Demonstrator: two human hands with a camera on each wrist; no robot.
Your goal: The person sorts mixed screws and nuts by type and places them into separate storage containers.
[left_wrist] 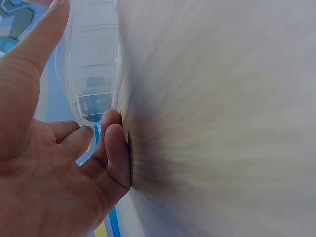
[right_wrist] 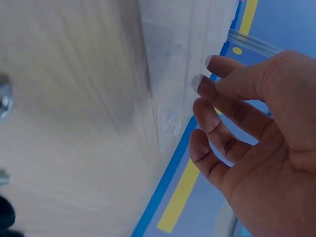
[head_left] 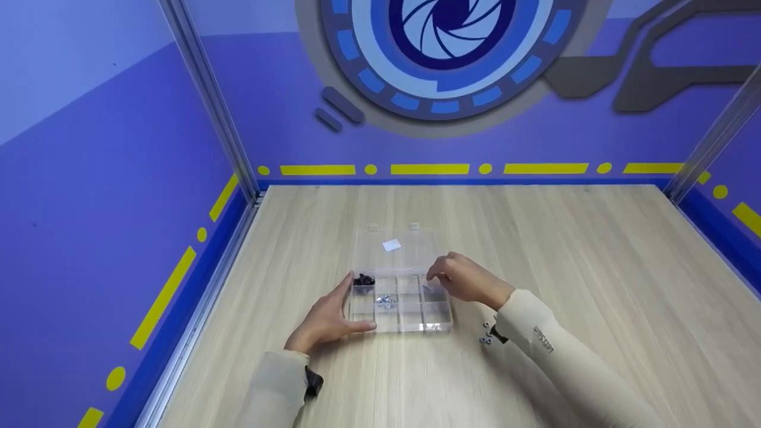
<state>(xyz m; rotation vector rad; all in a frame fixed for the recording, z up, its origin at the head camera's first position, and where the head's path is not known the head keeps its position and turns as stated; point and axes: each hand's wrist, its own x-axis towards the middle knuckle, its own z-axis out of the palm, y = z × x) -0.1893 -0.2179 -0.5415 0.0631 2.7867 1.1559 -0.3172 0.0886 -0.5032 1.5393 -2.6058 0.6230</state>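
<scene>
A clear plastic compartment box (head_left: 410, 328) lies on the table with its lid (head_left: 395, 232) folded back. My left hand (head_left: 328, 318) rests against its left side, thumb along the front edge and index finger stretched toward the back corner. My right hand (head_left: 469, 279) is over the back right compartment with fingers bent and the thumb near the fingertips (right_wrist: 205, 88). Whether anything sits between them does not show. Small black pieces (head_left: 364, 280) fill part of the back left compartment. Small silvery pieces (head_left: 385, 301) lie in the neighbouring column.
Several metal nuts (head_left: 486, 340) lie on the wooden table (head_left: 380, 386) right of the box, close to my right sleeve (head_left: 553, 339). A white label (head_left: 392, 245) is on the lid. Blue panels (head_left: 267, 119) and metal posts (head_left: 208, 89) enclose the table.
</scene>
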